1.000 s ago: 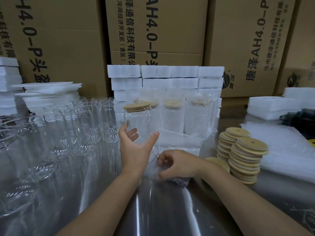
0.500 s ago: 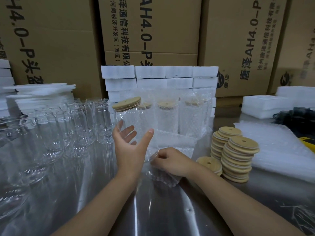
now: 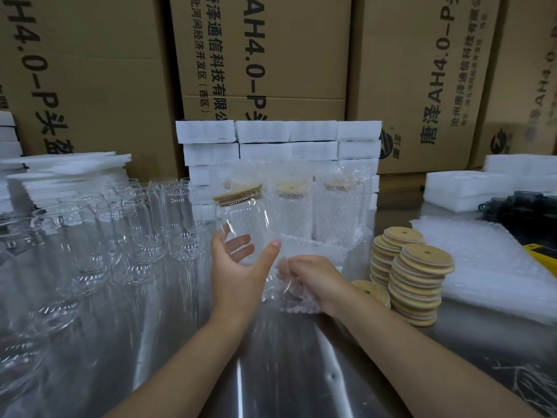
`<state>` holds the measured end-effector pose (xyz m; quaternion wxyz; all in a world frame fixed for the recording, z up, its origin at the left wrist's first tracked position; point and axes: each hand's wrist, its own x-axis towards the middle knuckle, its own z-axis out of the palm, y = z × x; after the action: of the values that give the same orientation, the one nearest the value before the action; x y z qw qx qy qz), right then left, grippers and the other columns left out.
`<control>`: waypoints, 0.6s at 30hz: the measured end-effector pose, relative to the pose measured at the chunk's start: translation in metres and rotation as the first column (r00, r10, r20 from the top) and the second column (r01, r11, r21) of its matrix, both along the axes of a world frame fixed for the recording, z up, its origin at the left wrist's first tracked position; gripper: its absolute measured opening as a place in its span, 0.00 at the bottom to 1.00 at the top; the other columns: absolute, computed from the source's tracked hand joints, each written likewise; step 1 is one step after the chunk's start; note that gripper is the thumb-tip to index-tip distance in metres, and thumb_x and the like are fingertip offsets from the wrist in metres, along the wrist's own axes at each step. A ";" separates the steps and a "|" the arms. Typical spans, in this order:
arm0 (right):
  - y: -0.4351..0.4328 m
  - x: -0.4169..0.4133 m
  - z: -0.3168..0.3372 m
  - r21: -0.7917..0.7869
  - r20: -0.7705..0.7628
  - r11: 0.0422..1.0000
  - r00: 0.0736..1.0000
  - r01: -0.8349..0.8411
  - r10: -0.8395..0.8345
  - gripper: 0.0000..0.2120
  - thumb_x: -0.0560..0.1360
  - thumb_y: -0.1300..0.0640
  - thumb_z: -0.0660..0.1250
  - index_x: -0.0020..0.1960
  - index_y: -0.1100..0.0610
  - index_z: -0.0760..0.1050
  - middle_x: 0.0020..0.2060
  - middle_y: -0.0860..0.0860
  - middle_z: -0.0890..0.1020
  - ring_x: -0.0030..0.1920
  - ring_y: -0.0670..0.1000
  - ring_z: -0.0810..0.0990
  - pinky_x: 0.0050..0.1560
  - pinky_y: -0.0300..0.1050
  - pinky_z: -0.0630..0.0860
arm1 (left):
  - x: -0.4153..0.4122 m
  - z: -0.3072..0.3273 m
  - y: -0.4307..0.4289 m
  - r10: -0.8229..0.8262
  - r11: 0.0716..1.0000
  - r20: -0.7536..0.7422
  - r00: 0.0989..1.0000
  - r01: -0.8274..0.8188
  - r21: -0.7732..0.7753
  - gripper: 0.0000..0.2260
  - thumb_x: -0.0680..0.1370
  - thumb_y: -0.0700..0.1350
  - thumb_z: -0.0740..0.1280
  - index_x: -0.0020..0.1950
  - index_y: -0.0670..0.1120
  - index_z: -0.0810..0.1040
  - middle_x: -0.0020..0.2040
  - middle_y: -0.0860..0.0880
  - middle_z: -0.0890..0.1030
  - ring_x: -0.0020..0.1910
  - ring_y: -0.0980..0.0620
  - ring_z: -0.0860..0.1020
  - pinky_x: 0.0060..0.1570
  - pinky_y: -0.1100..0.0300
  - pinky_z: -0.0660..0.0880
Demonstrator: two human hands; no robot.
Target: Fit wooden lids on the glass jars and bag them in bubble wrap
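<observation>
Your left hand point(image 3: 238, 271): wrapped around glass jar point(image 3: 244, 220), tilted; wooden lid point(image 3: 238, 194) on.
Your right hand point(image 3: 313, 282): pinching bubble-wrap bag point(image 3: 297, 301) at the jar's base.

The left hand point(image 3: 238, 274) has tipped the lidded jar point(image 3: 244, 223), swinging its base toward the bubble-wrap bag point(image 3: 298, 301) held by the right hand point(image 3: 315, 282).

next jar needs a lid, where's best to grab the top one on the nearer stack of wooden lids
Take the top lid by its thin rim, fingers on opposite edges, coming down from above. It lies flat and sits skewed on the near stack, so its edge overhangs, free to pinch.
</observation>
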<state>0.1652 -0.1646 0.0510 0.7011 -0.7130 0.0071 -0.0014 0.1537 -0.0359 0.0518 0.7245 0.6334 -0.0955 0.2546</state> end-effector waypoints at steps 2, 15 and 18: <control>0.000 0.000 0.000 -0.006 0.020 1.000 1.000 0.015 -0.015 0.11 0.71 0.62 0.67 0.30 0.58 0.78 0.28 0.55 0.76 0.24 0.49 0.70 0.26 0.39 0.65 | 0.003 -0.003 0.001 0.018 0.999 -0.002 1.000 -0.018 0.048 0.36 0.66 0.52 0.78 0.69 0.54 0.63 0.56 0.54 0.76 0.57 0.57 0.77 0.54 0.58 0.73; 0.009 -0.008 0.011 -0.084 0.272 0.996 0.962 -0.001 0.024 0.21 0.71 0.31 0.56 0.56 0.43 0.72 0.50 0.43 0.83 0.48 0.44 0.83 0.45 0.41 0.76 | 0.006 -0.013 0.000 -0.039 0.952 0.002 0.999 0.037 0.305 0.42 0.63 0.51 0.81 0.72 0.55 0.62 0.63 0.59 0.70 0.62 0.64 0.70 0.55 0.69 0.66; 0.008 -0.007 0.006 -0.128 0.323 0.992 0.945 -0.017 0.058 0.41 0.56 0.33 0.71 0.65 0.44 0.63 0.54 0.44 0.79 0.50 0.42 0.82 0.51 0.43 0.78 | 0.007 -0.013 -0.001 -0.036 0.924 0.007 0.999 0.031 0.382 0.45 0.60 0.53 0.77 0.74 0.50 0.63 0.66 0.55 0.67 0.66 0.60 0.69 0.59 0.68 0.65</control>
<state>0.1586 -0.1568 0.0574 0.6472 -0.7449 -0.1226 -0.1062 0.1603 -0.0368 0.0387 0.5911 0.7586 -0.1591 0.2232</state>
